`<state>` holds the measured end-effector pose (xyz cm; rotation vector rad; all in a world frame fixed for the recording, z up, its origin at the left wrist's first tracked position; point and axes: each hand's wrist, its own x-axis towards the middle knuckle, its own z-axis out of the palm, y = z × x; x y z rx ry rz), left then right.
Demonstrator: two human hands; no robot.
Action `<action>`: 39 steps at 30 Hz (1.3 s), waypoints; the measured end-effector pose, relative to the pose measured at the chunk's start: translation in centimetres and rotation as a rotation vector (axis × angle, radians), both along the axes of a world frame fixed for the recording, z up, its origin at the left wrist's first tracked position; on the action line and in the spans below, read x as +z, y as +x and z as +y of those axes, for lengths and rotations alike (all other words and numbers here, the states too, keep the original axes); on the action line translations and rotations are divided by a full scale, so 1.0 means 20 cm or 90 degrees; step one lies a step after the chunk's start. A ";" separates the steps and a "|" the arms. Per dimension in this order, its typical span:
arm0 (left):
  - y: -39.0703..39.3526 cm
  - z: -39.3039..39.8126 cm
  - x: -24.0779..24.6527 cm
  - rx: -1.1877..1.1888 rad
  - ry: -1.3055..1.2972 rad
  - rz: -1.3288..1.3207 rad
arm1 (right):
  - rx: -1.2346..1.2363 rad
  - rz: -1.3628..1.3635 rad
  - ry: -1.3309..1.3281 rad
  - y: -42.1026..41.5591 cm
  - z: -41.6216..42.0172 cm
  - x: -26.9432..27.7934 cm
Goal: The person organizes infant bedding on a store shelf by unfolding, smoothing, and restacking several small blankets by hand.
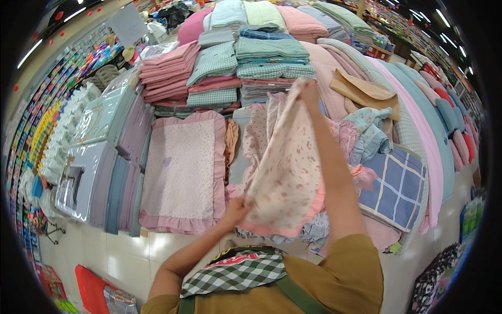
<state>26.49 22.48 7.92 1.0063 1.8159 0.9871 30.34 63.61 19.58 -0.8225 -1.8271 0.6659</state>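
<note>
A pale pink printed cloth with a coral ruffled edge [288, 172] hangs stretched between my two hands. My left hand [238, 211] grips its lower left side, near the display's front edge. Farther back and higher up, my right hand [308, 88] holds the opposite end, somewhat blurred. To the left lies a flat pink pillowcase with a ruffled border [180, 168]. Crumpled spotted fabric [255, 145] lies behind the held cloth. At the right are a crumpled light blue printed cloth [366, 125] and a folded blue plaid cloth [394, 188].
Folded pink fabrics [168, 74] and green checked ones [274, 70] are stacked at the back. Clear-packaged bedding sets [94, 176] stand at the left. Draped quilts [423, 129] line the right side. A tan folded piece [366, 92] lies on them. Tiled floor [129, 251] shows in front.
</note>
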 end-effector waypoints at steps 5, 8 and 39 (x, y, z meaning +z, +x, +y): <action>-0.44 -0.02 0.70 0.100 0.277 0.060 | 0.210 0.283 -0.159 0.43 0.05 0.71; -0.64 -0.06 1.05 0.167 0.335 0.189 | 0.282 0.208 -0.165 0.54 -0.13 1.04; -0.89 -0.21 1.95 0.133 0.334 0.584 | 0.008 -0.138 0.081 0.93 -0.33 1.11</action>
